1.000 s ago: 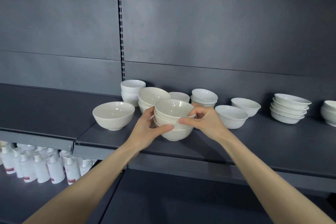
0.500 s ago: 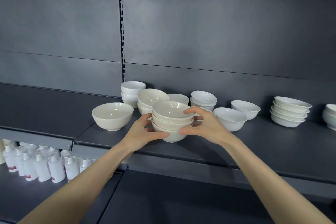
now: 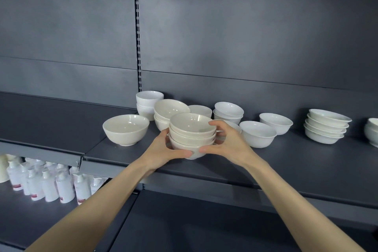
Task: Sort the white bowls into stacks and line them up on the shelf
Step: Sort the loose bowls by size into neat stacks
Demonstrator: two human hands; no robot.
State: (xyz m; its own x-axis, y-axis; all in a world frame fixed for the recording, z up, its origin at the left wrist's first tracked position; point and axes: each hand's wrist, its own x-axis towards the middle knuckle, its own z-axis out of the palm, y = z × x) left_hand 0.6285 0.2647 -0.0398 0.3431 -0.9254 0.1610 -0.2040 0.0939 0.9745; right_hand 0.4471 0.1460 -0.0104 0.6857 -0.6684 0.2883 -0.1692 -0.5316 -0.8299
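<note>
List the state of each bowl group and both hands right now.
Held stack: three bowls nested, gripped from both sides.
Left hand: grips the stack's left side.
Right hand: grips its right side.
Large bowl: single, upright on the shelf.
Shallow stack: nested, upright, untouched.

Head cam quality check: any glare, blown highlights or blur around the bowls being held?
Head view: small glints inside the held stack and the large single bowl, detail intact; bottles at lower left look overexposed, labels unreadable; back panel brightest mid-frame, dimmer toward the corners; left hand and right hand sharp, no motion blur.
</note>
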